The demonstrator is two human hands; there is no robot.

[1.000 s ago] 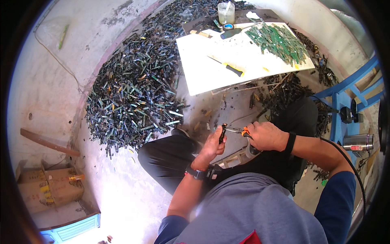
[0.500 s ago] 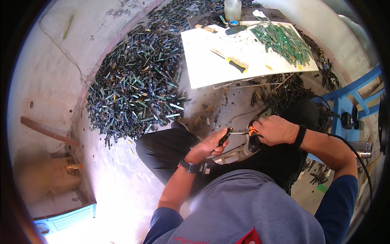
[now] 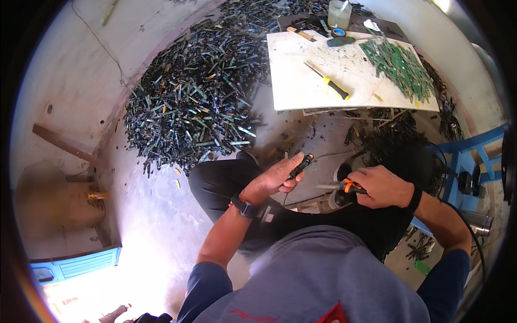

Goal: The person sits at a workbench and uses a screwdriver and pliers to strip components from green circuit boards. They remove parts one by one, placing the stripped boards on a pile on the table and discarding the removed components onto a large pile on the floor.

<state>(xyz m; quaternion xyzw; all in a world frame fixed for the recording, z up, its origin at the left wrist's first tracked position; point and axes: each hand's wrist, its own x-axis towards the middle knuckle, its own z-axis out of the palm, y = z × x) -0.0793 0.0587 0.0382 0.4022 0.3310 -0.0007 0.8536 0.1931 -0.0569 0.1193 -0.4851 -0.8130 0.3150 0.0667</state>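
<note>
My left hand (image 3: 277, 177) is closed round a short, dark, narrow piece (image 3: 304, 164) with a coppery end; its exact kind is unclear. My right hand (image 3: 381, 184) grips pliers (image 3: 353, 186) with orange and black handles. The pliers' jaws are blurred and point left toward the dark piece, with a gap between them. Both hands hover above my black-trousered legs. Beyond them, a white board (image 3: 291, 89) carries a screwdriver (image 3: 335, 88) with a yellow and black handle and a heap of green strips (image 3: 399, 70).
A large heap of dark strips (image 3: 188, 102) covers the floor at left. A cloudy jar (image 3: 339, 17), a tape roll (image 3: 338, 33) and a dark-handled tool (image 3: 341, 41) stand or lie at the board's far side. Right of me are a blue chair (image 3: 458, 153) and a metal flask (image 3: 478, 223).
My right hand has drawn the pliers rightward and down, off the dark piece they were touching. The left hand keeps its hold. The whole view has shifted a little.
</note>
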